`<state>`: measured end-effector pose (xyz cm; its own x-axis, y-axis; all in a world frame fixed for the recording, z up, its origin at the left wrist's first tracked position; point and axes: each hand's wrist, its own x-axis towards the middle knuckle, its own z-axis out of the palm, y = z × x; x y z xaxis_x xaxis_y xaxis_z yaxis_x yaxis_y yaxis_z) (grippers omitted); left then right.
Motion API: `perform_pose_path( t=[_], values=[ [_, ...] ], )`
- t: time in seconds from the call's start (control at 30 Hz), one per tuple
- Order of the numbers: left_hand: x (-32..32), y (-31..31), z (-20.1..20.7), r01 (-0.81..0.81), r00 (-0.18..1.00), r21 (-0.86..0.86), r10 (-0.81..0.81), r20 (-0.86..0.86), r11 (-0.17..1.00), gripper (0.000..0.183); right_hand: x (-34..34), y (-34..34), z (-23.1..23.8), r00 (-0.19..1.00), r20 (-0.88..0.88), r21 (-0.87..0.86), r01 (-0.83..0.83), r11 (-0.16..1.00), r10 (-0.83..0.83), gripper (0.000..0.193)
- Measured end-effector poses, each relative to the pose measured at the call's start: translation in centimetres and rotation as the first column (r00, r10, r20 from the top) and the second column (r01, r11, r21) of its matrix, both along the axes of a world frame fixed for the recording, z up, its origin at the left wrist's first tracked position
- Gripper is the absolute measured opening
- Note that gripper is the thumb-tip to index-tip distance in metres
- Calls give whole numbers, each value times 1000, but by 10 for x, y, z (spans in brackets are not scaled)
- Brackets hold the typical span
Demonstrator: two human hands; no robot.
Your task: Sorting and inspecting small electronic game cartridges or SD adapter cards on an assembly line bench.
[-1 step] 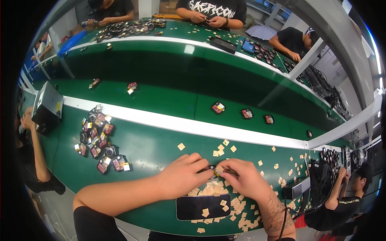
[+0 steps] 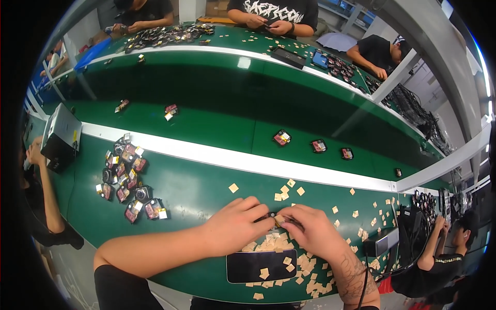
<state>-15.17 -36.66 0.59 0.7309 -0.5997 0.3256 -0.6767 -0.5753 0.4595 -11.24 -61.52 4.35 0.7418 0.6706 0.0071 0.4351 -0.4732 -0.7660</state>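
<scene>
The left hand (image 2: 238, 221) grips a small, dark, partly hidden module (image 2: 271, 214) as the right hand (image 2: 310, 227) pinches a flat, square tan tab (image 2: 280, 219) beside it over a glossy green table (image 2: 194, 188).

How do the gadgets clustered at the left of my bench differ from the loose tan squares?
The gadgets look chunky, while the tan squares are thin and flat. Each gadget is larger than a square. The gadgets mix black, reddish and white parts; the squares are plain tan. Both lie on the green table.
</scene>
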Motion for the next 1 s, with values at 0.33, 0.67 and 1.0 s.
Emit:
perform_pose_path(
  t=[0.33,0.67,1.0],
  values=[
    [1,-2,5,-35,997,-71,31,-65,997,35,-10,9,-16,987,143,35,71,997,-75,24],
    [-2,-4,6,-43,998,-72,39,-58,996,38,-18,18,-7,978,-3,38,208,977,-208,17],
    [1,-3,9,-47,998,-95,44,-41,994,40,-14,25,-10,953,84,127,278,952,-290,15]
  ],
)
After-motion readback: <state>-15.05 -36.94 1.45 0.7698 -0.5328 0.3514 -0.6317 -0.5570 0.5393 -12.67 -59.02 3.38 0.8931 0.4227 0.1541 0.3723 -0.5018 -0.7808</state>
